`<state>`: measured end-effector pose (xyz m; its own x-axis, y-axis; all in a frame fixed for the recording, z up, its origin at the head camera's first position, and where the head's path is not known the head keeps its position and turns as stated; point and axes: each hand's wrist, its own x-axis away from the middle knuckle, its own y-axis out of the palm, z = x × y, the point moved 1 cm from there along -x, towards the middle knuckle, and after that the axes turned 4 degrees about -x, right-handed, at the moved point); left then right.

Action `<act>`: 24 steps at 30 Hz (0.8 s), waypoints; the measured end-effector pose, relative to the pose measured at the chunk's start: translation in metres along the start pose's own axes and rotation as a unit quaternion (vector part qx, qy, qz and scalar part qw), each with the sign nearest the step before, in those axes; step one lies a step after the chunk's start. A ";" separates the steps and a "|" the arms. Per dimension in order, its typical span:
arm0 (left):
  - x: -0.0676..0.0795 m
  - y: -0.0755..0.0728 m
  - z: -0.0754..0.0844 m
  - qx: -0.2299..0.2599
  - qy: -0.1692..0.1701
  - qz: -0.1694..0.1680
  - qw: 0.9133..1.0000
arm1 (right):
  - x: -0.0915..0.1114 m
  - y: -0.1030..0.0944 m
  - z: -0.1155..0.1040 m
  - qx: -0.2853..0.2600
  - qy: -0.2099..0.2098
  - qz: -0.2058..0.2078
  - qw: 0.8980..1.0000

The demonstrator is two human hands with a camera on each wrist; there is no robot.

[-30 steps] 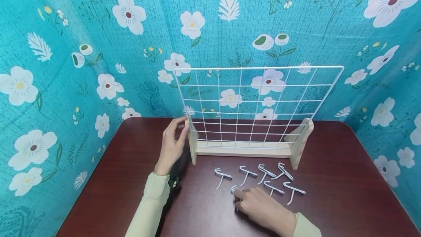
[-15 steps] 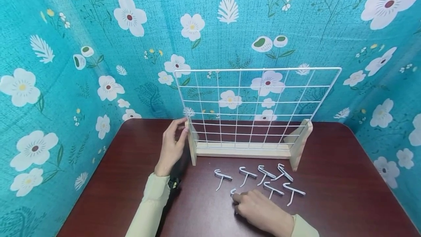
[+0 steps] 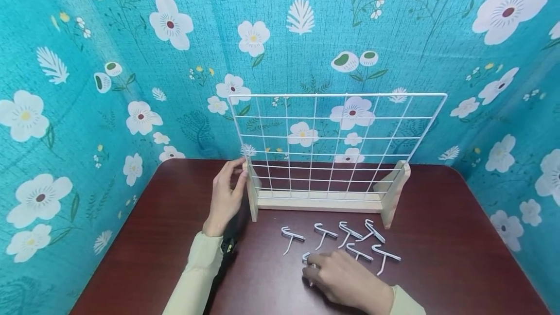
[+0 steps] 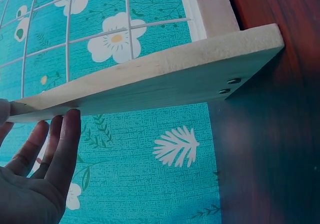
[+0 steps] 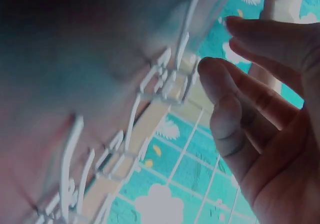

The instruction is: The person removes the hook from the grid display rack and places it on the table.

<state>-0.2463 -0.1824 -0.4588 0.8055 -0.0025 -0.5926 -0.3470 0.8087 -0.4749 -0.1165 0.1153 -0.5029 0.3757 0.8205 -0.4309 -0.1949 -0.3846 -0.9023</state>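
A white wire grid rack (image 3: 337, 95) stands upright in a wooden base (image 3: 319, 204). At its left wooden end panel (image 3: 252, 196), my left hand (image 3: 224, 201) holds the upper end, with thumb on one side and fingers on the other. The left wrist view shows fingertips against the panel (image 4: 150, 86). My right hand (image 3: 345, 276) is over a white wire hook (image 3: 306, 257) on the table, which the fingers partly hide. In the right wrist view, a hook (image 5: 188, 26) stands beside the slightly parted fingertips, with nothing visible between them.
Several more white hooks lie in front of the rack, such as a left one (image 3: 294, 235) and a right one (image 3: 387, 253). Under them is a dark red-brown table (image 3: 170, 237). Turquoise flowered cloth (image 3: 183, 62) hangs behind and at both sides.
The head view has shifted slightly, so the scene sits a little further left. My right fingers have parted a little at the hook. My left hand stays on the rack's end panel.
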 end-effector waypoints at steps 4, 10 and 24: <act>0.001 -0.003 -0.002 -0.014 0.009 0.006 1.000 | -0.001 -0.007 0.008 -0.011 0.016 0.045 0.999; 0.000 -0.004 -0.003 -0.028 0.020 -0.003 0.999 | 0.006 -0.019 0.026 -0.006 0.039 0.068 0.997; 0.001 -0.005 -0.003 -0.065 0.024 0.001 0.998 | 0.029 -0.036 0.054 0.039 0.085 0.074 0.993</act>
